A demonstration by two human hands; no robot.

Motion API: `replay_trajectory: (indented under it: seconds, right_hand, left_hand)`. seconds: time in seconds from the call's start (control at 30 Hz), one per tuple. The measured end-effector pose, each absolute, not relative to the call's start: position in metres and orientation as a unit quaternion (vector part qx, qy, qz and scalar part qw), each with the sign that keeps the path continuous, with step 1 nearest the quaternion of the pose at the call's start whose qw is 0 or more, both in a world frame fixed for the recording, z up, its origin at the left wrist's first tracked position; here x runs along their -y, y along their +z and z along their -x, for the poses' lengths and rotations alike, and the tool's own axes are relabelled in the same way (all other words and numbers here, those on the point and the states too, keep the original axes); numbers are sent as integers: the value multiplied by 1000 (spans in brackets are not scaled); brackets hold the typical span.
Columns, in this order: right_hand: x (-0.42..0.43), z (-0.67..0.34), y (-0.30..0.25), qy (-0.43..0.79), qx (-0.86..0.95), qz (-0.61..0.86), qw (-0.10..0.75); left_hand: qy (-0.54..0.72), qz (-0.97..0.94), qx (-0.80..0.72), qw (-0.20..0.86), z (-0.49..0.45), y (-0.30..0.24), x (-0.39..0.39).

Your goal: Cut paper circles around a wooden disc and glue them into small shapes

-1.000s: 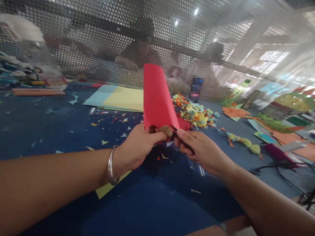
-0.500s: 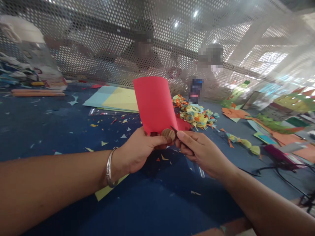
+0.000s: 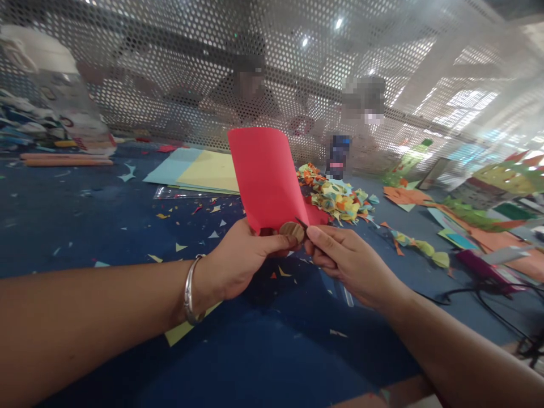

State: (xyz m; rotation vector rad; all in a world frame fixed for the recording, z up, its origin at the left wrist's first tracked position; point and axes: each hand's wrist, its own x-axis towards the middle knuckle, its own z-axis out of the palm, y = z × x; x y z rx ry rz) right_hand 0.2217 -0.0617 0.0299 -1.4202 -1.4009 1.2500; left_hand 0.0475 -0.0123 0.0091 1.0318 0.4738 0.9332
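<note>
My left hand pinches the bottom edge of an upright red paper sheet together with a small brown round disc held against it. My right hand is closed round small dark scissors, whose tips sit at the disc's right edge. A silver bangle is on my left wrist. Both hands hover above the dark blue table.
Sheets of light blue and yellow paper lie behind the hands. A heap of coloured paper cut-outs sits to the right, with more paper and crafts at the far right. Scraps litter the table. Two people sit behind a perforated screen.
The red sheet has tilted left and dropped lower, its top edge bending over. My hands have stayed nearly in place, the scissors closing in on the disc.
</note>
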Motion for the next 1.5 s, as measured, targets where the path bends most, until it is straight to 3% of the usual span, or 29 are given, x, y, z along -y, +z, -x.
replay_trajectory:
  seconds: [1.5]
  right_hand:
    - [63, -227, 33, 555, 526, 513, 390]
  left_hand:
    - [443, -458, -195, 746, -49, 8, 13]
